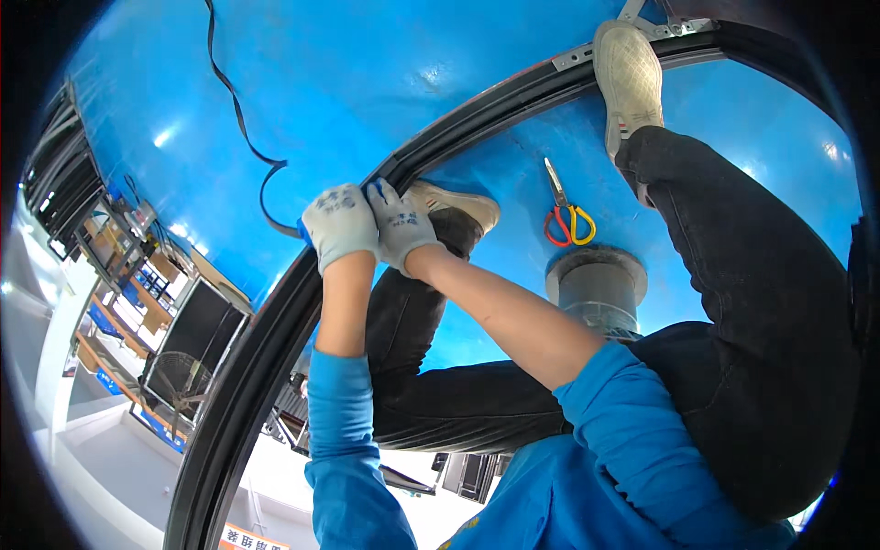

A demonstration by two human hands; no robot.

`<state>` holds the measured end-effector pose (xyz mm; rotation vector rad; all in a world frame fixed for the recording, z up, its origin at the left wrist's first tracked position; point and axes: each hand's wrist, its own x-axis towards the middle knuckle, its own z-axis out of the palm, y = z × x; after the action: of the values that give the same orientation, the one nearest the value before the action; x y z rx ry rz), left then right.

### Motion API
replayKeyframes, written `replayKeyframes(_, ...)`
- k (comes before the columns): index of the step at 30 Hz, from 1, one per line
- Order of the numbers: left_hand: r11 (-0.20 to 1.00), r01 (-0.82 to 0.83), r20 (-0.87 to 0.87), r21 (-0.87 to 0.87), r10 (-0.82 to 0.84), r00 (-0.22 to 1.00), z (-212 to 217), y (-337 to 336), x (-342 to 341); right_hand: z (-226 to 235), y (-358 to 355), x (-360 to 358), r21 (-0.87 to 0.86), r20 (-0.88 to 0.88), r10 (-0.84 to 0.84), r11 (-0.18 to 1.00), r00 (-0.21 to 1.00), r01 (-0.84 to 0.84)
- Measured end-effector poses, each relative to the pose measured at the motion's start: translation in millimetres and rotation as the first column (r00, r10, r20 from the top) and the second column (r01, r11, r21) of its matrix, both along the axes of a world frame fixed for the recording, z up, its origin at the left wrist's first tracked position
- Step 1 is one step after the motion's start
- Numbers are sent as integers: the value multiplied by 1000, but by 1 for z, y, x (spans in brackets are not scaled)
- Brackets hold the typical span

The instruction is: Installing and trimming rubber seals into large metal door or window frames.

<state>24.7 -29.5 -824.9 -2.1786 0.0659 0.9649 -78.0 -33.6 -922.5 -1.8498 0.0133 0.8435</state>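
Note:
My left hand [339,225] and my right hand [400,225], both in white knit gloves, press side by side on a black frame rail [275,321] that curves across a glossy blue surface [367,73]. Under the left hand's fingers starts a thin black rubber strip [240,119], which trails loosely up across the blue surface. Whether the fingers pinch the strip or only push it onto the rail is hidden by the gloves. My legs in dark trousers [733,302] and beige shoes [628,78] rest across the frame.
Scissors with red and yellow handles [566,215] lie on the blue surface near a grey cylindrical fitting [596,289]. A metal corner bracket [669,27] sits at the frame's top right. A floor fan [179,385] and racks of stock [128,275] stand at left.

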Motion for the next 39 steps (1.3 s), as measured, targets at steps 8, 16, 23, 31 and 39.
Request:
replayKeyframes(8, 1000, 4, -61, -29, -5, 998, -49, 8, 8, -12, -8, -17, -34, 106, -303, 951, 947, 308)
replayKeyframes(16, 999, 11, -192, 48, -1, 981, -92, 18, 25, -51, -56, -43, -330, -82, -558, 797, 826, 506)
replayKeyframes(23, 946, -268, -145, 182, 296, 944, -113, 53, 51, -88, -102, -109, -674, 6, -552, 614, 834, 411)
replayKeyframes(31, 881, -417, -174, 225, 458, 872, -129, 52, 52, -101, -145, -164, -851, -27, -332, 502, 943, 152)
replayKeyframes(39, 926, -343, -218, 157, 371, 903, -144, 28, 53, -102, -158, -148, -871, -5, -294, 471, 956, 140)
